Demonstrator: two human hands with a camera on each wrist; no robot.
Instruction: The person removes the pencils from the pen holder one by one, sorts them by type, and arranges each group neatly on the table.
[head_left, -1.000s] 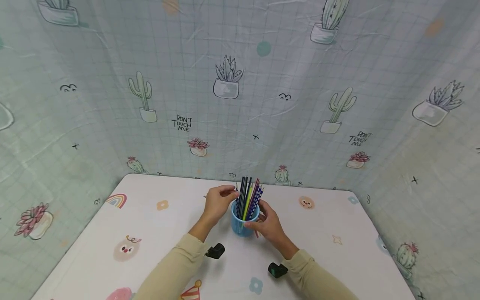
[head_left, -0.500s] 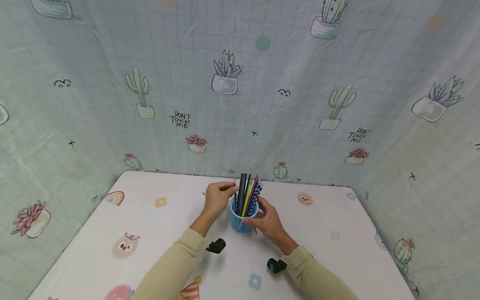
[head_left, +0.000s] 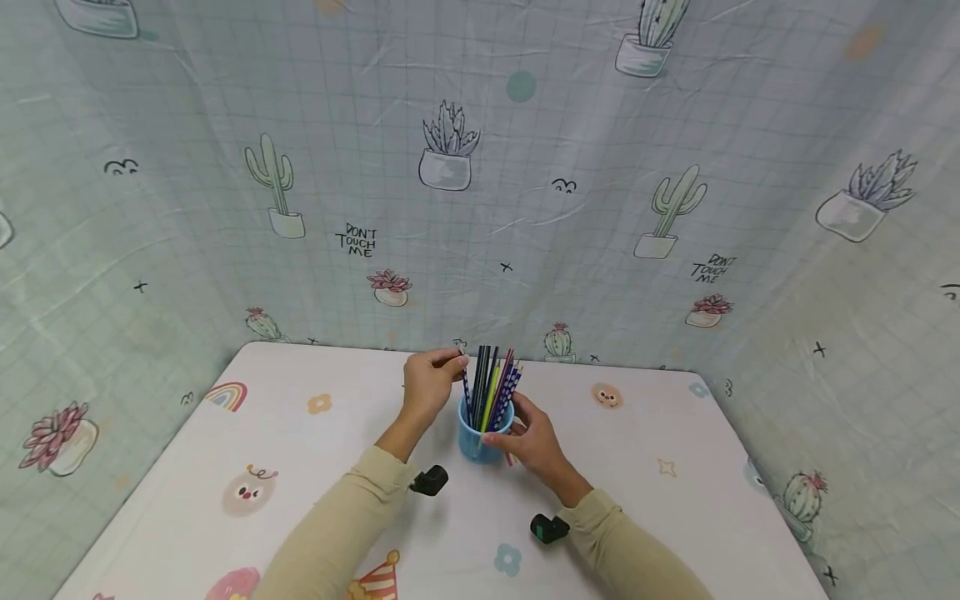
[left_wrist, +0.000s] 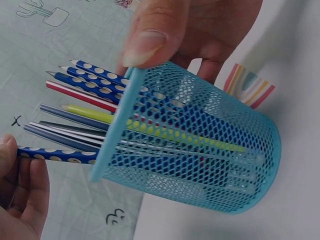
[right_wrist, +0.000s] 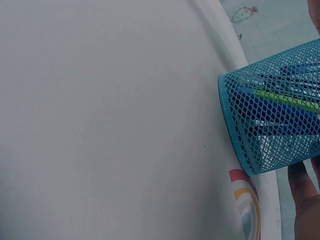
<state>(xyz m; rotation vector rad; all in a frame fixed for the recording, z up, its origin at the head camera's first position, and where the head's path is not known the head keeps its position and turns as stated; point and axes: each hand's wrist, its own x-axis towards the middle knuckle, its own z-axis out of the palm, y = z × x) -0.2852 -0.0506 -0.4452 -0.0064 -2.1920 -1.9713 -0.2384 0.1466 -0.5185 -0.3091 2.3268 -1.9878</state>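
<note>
A light-blue mesh pencil cup (head_left: 472,447) stands upright on the table, filled with several pencils. Its left side is where my left hand (head_left: 427,387) pinches the upper end of a blue white-spotted pencil (left_wrist: 60,154), whose lower part is still inside the cup. My right hand (head_left: 538,443) grips the cup from the right, thumb at the rim in the left wrist view. Also in the cup are other spotted blue pencils (left_wrist: 97,75), a red-and-white one (left_wrist: 80,95), a yellow-green one (left_wrist: 90,114) and dark ones (left_wrist: 67,131). The right wrist view shows the cup's base (right_wrist: 235,125).
The white table (head_left: 615,467) carries printed cartoon pictures and ends at a back edge just behind the cup. A cactus-print cloth (head_left: 360,125) surrounds it at the back and sides. Black wrist cameras (head_left: 430,481) hang under both forearms.
My left hand has risen slightly and moved left, drawing the spotted pencil partly upward. The right hand keeps its grip on the cup. The head view has shifted a little.
</note>
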